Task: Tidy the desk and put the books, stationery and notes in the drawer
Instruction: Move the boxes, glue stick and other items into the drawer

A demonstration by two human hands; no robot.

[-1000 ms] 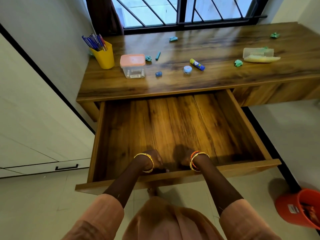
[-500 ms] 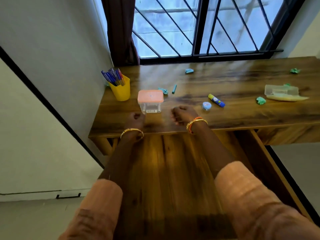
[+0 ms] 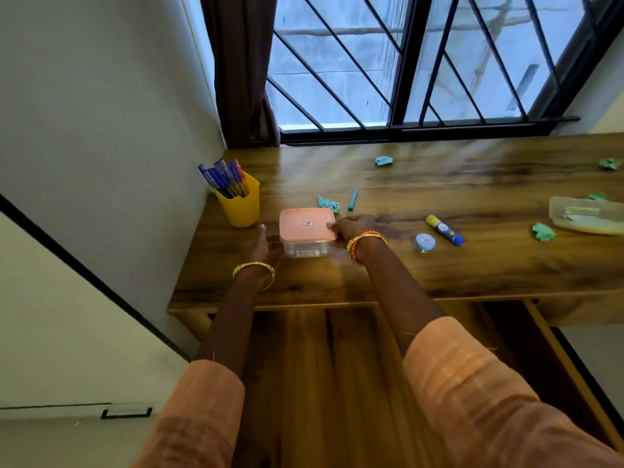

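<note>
While both hands flank it: box point(image 3: 306, 233) on desk point(image 3: 439, 265), drawer point(image 3: 337, 366) open below
left hand point(image 3: 258, 246): flat against box side
right hand point(image 3: 351, 228): pinching lid edge
tip: squeeze evenly, lift level, lower into drawer

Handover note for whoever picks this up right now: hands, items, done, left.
Left hand open, against the left side of the pink-lidded box; right hand pinches the lid's right edge. Box is on the desk. Drawer is pulled open; nothing visible in it. Left on the desk: pen cup, glue stick, small round tin, crumpled notes, plastic pouch.
</note>
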